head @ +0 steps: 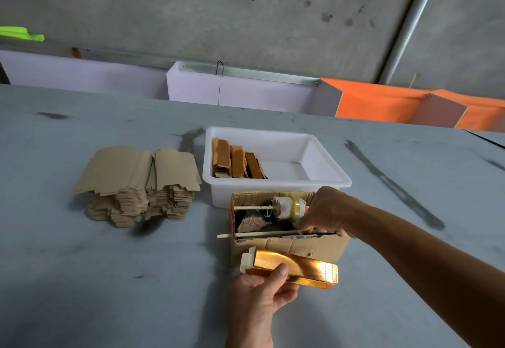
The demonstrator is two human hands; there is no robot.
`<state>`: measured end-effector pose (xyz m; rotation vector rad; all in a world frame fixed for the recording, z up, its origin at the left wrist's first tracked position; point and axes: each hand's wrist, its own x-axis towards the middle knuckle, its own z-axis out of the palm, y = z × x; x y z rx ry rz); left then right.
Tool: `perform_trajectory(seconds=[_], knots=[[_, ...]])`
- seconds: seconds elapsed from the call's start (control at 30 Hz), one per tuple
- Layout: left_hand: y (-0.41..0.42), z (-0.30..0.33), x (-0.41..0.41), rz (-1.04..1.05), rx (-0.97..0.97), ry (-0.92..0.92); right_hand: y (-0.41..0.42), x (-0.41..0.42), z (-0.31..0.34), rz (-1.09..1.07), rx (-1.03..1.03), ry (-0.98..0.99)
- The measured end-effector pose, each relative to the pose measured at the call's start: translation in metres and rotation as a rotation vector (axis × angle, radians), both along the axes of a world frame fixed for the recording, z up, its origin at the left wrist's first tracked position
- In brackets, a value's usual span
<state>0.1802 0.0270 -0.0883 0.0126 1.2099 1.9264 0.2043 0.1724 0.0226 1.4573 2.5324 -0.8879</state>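
My left hand holds a long, shiny gold box just in front of a small cardboard carton, thumb on top of the box. One end of the gold box shows a white flap. My right hand reaches into the carton and pinches a thin wooden stick that pokes out of the carton's left side. Inside the carton lie a second stick wrapped in white cloth beside a clear glue bottle, and a dark rag.
A white plastic tub behind the carton holds several folded gold boxes at its left end. A tall stack of flat brown cardboard blanks stands to the left. White and orange panels line the table's far edge.
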Motion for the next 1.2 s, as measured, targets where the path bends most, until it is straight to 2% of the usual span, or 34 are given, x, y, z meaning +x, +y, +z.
perform_trajectory(seconds=[0.17,0.33,1.2], knots=[[-0.0003,-0.0007,-0.0002,-0.017,0.007,0.009,0.0018,-0.0051,-0.0039,0.016,0.015,-0.027],[-0.0001,-0.0004,0.0,-0.027,0.007,0.009,0.0005,-0.0075,-0.0036,-0.008,-0.074,-0.08],[0.0003,-0.0026,0.0026,-0.009,-0.023,0.07,0.0018,-0.0059,-0.0014,-0.049,-0.163,-0.084]])
